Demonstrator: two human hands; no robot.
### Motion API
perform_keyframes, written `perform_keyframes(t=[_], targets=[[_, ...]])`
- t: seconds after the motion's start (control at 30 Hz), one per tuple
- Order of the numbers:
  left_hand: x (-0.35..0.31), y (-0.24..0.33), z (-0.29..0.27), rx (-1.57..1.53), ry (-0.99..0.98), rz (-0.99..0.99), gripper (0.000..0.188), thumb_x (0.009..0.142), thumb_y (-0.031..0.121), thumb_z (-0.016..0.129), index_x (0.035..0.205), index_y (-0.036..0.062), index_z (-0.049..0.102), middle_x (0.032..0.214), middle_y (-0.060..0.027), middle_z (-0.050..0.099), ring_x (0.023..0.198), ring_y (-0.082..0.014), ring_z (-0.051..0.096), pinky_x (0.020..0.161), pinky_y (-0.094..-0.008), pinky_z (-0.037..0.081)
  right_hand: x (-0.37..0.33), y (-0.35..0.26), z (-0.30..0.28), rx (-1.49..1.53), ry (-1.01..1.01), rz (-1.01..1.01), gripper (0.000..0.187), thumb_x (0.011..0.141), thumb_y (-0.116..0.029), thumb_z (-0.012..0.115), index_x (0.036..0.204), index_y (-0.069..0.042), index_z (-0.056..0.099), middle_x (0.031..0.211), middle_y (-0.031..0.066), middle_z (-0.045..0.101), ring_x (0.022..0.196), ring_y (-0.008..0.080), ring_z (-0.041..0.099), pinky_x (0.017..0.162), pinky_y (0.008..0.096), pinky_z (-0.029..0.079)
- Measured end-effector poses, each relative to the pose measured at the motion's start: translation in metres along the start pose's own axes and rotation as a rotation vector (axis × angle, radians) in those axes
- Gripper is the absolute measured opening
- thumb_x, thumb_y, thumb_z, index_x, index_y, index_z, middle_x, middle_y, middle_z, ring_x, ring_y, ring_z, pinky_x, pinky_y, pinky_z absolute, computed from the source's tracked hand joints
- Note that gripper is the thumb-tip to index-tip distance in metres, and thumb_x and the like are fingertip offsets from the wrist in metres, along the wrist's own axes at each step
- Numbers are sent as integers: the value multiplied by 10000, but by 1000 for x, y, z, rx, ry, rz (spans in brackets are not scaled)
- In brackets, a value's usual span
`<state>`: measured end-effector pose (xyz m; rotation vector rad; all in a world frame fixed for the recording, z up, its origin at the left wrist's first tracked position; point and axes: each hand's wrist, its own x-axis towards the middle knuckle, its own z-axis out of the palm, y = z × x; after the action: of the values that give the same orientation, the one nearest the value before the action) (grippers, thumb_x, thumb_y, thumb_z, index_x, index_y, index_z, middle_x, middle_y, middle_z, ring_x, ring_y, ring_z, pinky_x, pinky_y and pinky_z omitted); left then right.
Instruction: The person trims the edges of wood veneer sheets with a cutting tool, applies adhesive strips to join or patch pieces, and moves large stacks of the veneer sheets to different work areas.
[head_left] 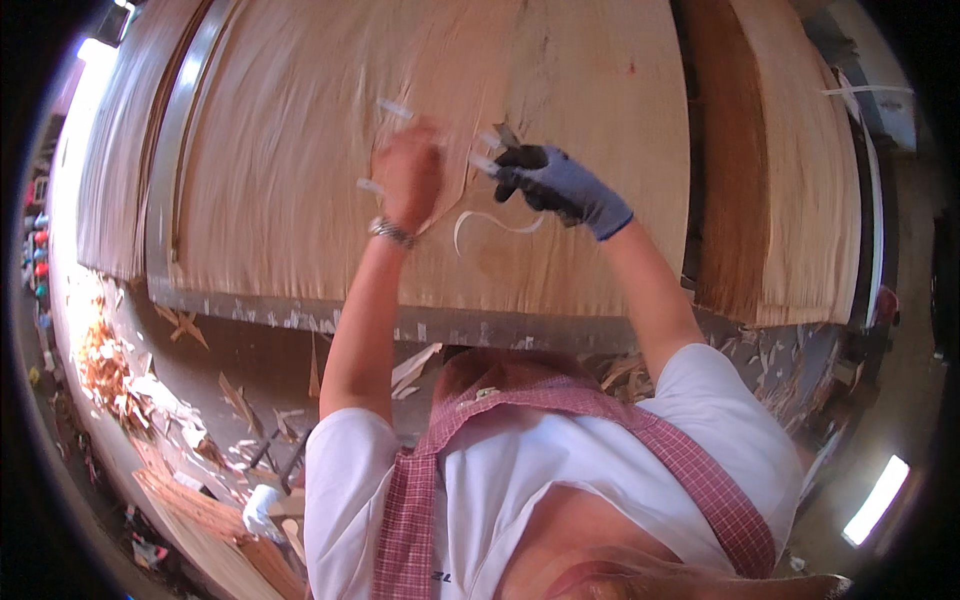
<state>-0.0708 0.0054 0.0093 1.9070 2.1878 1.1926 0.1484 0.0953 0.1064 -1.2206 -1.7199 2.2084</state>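
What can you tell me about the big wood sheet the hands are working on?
The wood sheet is a wide, thin, pale tan layer of veneer with long grain lines. It lies flat on top of a stack on a table. Near its middle there is a dark, jagged hole or split. The bare left hand presses on it beside that spot, and the gloved right hand rests just across the hole, gripping something too blurred to name. A curled white strip lies on it below the hands.

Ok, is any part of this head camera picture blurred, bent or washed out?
Head view: the bare left hand is motion-smeared, the gloved right hand sharper; the veneer sheet and its edges bow toward the rim; bright glare at the upper left and a lamp lower right; corners are black.
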Motion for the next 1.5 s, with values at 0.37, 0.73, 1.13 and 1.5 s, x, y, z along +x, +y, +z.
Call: perform_keyframes(t=[0.37, 0.73, 1.13, 1.5], targets=[[-147, 36, -96, 415, -233, -239, 546, 805, 68, 553, 1341, 168, 526, 1399, 1, 509, 1299, -256, 414, 1077, -486, 232, 41, 77, 152, -310, -21, 28, 362, 875, -368, 648, 840, -8, 618, 668, 93, 664, 500, 154, 594, 472, 305, 466], [-157, 47, -93, 423, -320, -151, 567, 831, 187, 595, 1378, 283, 479, 1469, -18, 419, 1339, -298, 377, 1116, -540, 204, 6, 46, 97, -667, -47, -261, 257, 915, -286, 610, 911, -29, 600, 755, 75, 647, 579, 119, 586, 488, 267, 445], [-142, 77, -64, 720, -301, -225, 466, 876, 193, 571, 1339, 226, 521, 1427, -89, 464, 1322, -306, 409, 1071, -476, 310, -180, 96, -166, 471, -64, -356, 298, 955, -276, 593, 1103, -18, 585, 846, 39, 652, 681, 80, 583, 535, 209, 429], [-113, 314, 158, 542, -78, -543, 511, 910, 357, 525, 1389, 189, 465, 1479, -111, 388, 1389, -319, 306, 1133, -472, 214, -272, 100, -403, -64, 10, -300, 246, 923, -218, 627, 1059, -13, 623, 822, -11, 619, 707, 59, 529, 624, 231, 442]])
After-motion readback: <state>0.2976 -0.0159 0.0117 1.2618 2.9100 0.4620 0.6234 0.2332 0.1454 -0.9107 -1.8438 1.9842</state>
